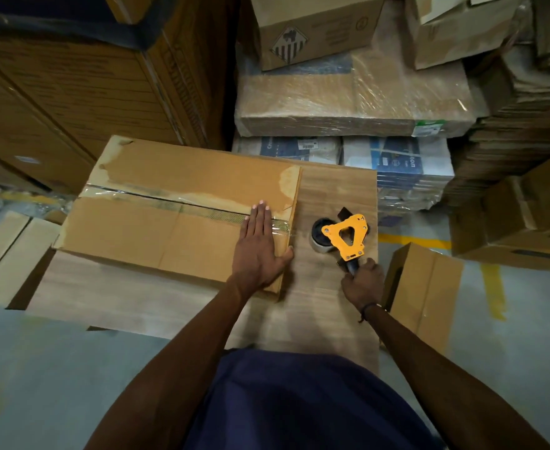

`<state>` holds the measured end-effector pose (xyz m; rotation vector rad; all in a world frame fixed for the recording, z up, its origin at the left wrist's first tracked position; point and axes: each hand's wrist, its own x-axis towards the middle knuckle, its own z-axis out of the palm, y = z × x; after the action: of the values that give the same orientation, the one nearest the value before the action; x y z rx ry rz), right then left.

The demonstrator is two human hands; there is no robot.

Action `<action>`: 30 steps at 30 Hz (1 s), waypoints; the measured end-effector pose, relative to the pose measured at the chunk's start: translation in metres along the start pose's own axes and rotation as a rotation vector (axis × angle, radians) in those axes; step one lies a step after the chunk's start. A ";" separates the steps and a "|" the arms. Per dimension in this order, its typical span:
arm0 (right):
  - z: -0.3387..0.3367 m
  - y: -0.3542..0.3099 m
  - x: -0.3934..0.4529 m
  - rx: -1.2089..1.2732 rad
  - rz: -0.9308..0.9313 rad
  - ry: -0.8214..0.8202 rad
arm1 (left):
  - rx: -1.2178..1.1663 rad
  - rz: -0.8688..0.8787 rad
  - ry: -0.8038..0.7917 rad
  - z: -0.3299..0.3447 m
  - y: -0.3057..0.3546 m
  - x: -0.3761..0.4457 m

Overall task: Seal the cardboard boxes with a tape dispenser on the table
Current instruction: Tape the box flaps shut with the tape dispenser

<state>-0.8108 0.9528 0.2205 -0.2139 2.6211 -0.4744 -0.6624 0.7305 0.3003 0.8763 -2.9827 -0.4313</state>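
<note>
Box: cardboard box (156, 222) lies long axis left-right, taped seam along it.
Left hand (259, 246): flat, fingers straight, pressing the seam's right end.
Right hand (363, 282): curled round the handle of the tape dispenser (345, 237), which points away; handle mostly hidden.

Dim warm indoor light, soft shadows, glare on stretch wrap (348, 92), wide-angle bending at edges, corners blurred
</note>
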 end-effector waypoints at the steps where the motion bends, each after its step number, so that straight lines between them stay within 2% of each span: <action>1: -0.008 -0.012 -0.005 -0.009 0.017 0.044 | -0.003 0.001 0.001 0.000 0.000 0.000; 6: -0.029 -0.103 -0.039 0.342 -0.299 0.093 | -0.079 0.012 0.031 0.002 -0.002 -0.001; 9: -0.024 -0.150 -0.064 0.416 -0.416 0.048 | -0.162 0.058 0.033 0.003 -0.011 0.000; 12: -0.013 -0.177 -0.081 0.372 -0.392 -0.040 | -0.245 0.112 -0.031 -0.001 -0.021 0.002; 18: -0.001 -0.204 -0.084 0.376 -0.182 0.007 | -0.267 0.174 -0.162 -0.013 -0.031 0.005; 21: 0.006 -0.202 -0.069 0.421 -0.017 -0.123 | -0.155 0.267 -0.180 -0.017 -0.047 0.001; 24: 0.014 -0.196 -0.066 0.497 0.037 -0.207 | -0.091 0.298 -0.152 -0.026 -0.078 -0.018; 26: 0.011 -0.198 -0.064 0.502 -0.009 -0.159 | -0.064 0.286 -0.121 -0.031 -0.110 -0.037; 28: 0.001 -0.209 -0.058 0.425 -0.158 -0.005 | -0.033 0.259 -0.095 -0.038 -0.147 -0.056; 30: -0.010 -0.232 -0.048 0.272 -0.308 0.077 | -0.005 0.220 -0.077 -0.045 -0.184 -0.071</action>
<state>-0.7574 0.7519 0.3340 -0.5209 2.5701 -0.9524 -0.5016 0.6083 0.3004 0.5331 -3.0991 -0.4751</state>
